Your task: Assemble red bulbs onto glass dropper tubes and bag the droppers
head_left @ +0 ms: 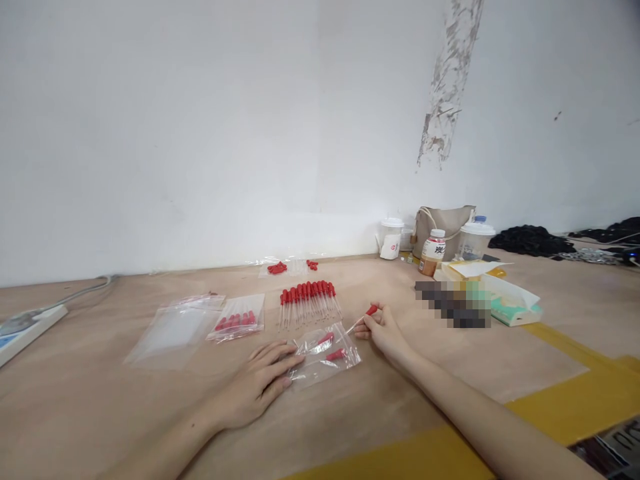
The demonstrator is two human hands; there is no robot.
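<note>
My left hand (263,381) lies flat on the table, its fingertips pressing the left edge of a small clear plastic bag (327,357) that holds two red-bulbed droppers. My right hand (383,330) pinches one glass dropper with a red bulb (367,313), its tip pointing toward the bag's open end. Just behind, a row of several red-bulbed droppers (309,300) lies side by side on the table. A filled bag of droppers (237,320) rests to the left of the row.
Empty clear bags (173,330) lie at the left, a white power strip (25,330) at the far left. Loose red bulbs (277,268) sit near the wall. At the right stand a drink bottle (433,252), lidded cups (475,240), a tan bag (445,227) and a tissue pack (515,307).
</note>
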